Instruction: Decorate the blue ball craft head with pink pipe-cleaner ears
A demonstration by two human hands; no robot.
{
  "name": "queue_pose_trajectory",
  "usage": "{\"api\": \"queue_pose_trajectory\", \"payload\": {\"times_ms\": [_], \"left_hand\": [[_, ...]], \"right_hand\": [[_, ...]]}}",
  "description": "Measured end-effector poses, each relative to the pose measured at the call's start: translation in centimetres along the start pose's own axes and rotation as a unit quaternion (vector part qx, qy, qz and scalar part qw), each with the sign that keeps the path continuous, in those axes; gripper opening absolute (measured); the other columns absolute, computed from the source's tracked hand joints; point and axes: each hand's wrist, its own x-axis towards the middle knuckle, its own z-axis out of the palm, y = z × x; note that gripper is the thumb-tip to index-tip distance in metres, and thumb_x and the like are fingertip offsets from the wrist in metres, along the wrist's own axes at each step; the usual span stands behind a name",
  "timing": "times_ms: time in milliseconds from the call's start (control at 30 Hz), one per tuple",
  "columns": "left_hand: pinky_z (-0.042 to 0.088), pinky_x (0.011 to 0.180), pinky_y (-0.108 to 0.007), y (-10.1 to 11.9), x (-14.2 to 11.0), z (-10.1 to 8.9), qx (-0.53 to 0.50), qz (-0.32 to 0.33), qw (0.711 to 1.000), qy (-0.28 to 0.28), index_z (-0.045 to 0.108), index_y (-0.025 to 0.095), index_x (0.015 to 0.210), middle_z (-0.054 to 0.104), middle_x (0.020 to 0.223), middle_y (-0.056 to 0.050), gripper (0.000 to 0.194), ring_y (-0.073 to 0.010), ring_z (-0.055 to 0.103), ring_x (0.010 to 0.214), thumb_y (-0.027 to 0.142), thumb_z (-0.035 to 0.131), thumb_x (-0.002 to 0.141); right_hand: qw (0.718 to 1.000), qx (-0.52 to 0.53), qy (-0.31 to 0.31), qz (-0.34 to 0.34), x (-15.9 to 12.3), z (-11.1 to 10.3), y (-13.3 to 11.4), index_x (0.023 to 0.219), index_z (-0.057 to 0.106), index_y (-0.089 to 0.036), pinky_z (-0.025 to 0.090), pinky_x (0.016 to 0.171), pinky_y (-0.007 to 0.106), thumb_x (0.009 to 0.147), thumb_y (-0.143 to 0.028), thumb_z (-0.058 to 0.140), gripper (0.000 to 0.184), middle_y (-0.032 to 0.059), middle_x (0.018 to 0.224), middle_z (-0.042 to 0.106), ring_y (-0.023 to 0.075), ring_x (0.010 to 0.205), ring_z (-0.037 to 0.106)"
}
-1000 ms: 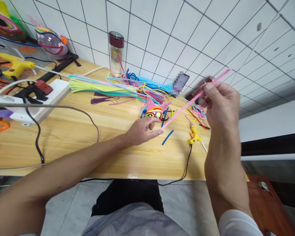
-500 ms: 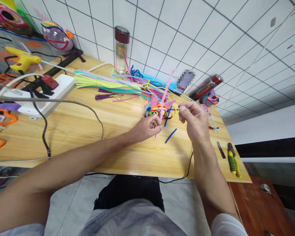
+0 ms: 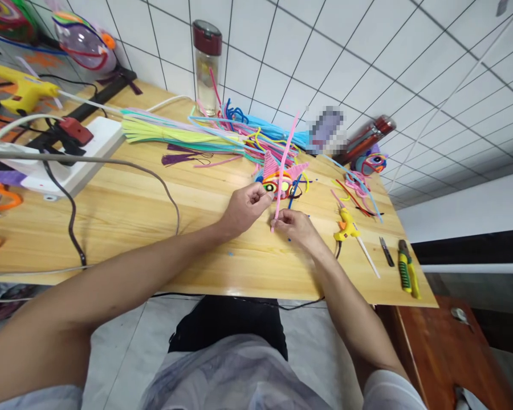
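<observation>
A pink pipe cleaner [image 3: 286,154] stands nearly upright, its lower end pinched in the fingertips of my right hand [image 3: 299,226]. Just left of the strip, my left hand [image 3: 248,208] is closed, thumb against curled fingers. Whether anything is in that pinch is hidden. Behind both hands sits a colourful animal-face ornament [image 3: 284,187] with pink striped ears and a green-ringed eye; the strip crosses in front of it. Short blue pipe cleaner pieces [image 3: 294,192] lie beside the ornament, partly behind my right hand.
Bundled pipe cleaners [image 3: 175,134] lie along the wall near a lidded glass bottle [image 3: 207,68]. Right of my hands are a yellow glue gun [image 3: 347,225], small snips [image 3: 386,251] and green-yellow pliers [image 3: 407,269]. At left stand a power strip [image 3: 74,162] and another glue gun [image 3: 23,90].
My right hand has come left and down and now grips the pink pipe cleaner's lower end. My left hand has shifted slightly left and up, off that strip. The glue gun at right is uncovered.
</observation>
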Motion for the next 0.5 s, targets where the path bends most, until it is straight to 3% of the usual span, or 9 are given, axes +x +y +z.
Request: {"api": "queue_pose_trajectory", "payload": {"times_ms": [167, 233, 300, 400, 500], "left_hand": [[0.035, 0.059, -0.027, -0.8, 0.3, -0.2, 0.044, 0.046, 0.996, 0.067, 0.053, 0.022, 0.079, 0.046, 0.066, 0.005, 0.031, -0.0115, 0.041, 0.061, 0.041, 0.073, 0.092], [0.048, 0.073, -0.029, -1.3, 0.7, -0.6, 0.096, 0.083, 0.984, 0.123, 0.06, 0.022, 0.096, 0.059, 0.084, 0.001, 0.029, -0.0148, 0.053, 0.075, 0.04, 0.081, 0.087], [0.053, 0.099, -0.038, -1.9, 1.4, -0.9, 0.143, 0.11, 0.972, 0.151, 0.06, 0.023, 0.119, 0.066, 0.118, -0.007, 0.051, -0.0223, 0.062, 0.105, 0.041, 0.089, 0.081], [0.041, 0.124, -0.051, -2.9, 2.9, -1.1, 0.167, 0.112, 0.973, 0.116, 0.05, 0.022, 0.146, 0.053, 0.156, -0.017, 0.089, -0.0342, 0.052, 0.144, 0.045, 0.097, 0.073], [0.041, 0.128, -0.051, -3.7, 4.1, -0.7, 0.136, 0.09, 0.985, 0.05, 0.049, 0.019, 0.151, 0.048, 0.163, -0.019, 0.097, -0.0359, 0.047, 0.154, 0.046, 0.098, 0.072]], "right_hand": [[0.983, 0.176, -0.056, -0.018, -1.2, -1.6, -0.6, 0.08, 0.074, -0.02, 0.042, 0.059, 0.027, 0.076, -0.06, 0.084, 0.042, 0.0021, 0.075, 0.072, 0.0129, 0.062, 0.053], [0.973, 0.224, -0.038, -0.032, -1.9, -3.2, -1.0, 0.084, 0.075, -0.019, 0.044, 0.058, 0.026, 0.074, -0.061, 0.09, 0.046, 0.0027, 0.075, 0.074, 0.0124, 0.061, 0.054], [0.964, 0.259, -0.008, -0.055, -2.1, -5.0, -1.4, 0.086, 0.077, -0.019, 0.044, 0.055, 0.025, 0.072, -0.06, 0.094, 0.046, 0.0026, 0.073, 0.075, 0.0119, 0.058, 0.055], [0.953, 0.283, 0.032, -0.099, -1.3, -7.2, -2.1, 0.087, 0.079, -0.02, 0.044, 0.051, 0.025, 0.07, -0.056, 0.098, 0.044, 0.0011, 0.071, 0.073, 0.0111, 0.055, 0.055], [0.947, 0.274, 0.081, -0.149, 0.3, -8.4, -2.7, 0.086, 0.08, -0.02, 0.045, 0.05, 0.024, 0.07, -0.05, 0.098, 0.037, -0.0002, 0.07, 0.072, 0.0112, 0.056, 0.056]]}}
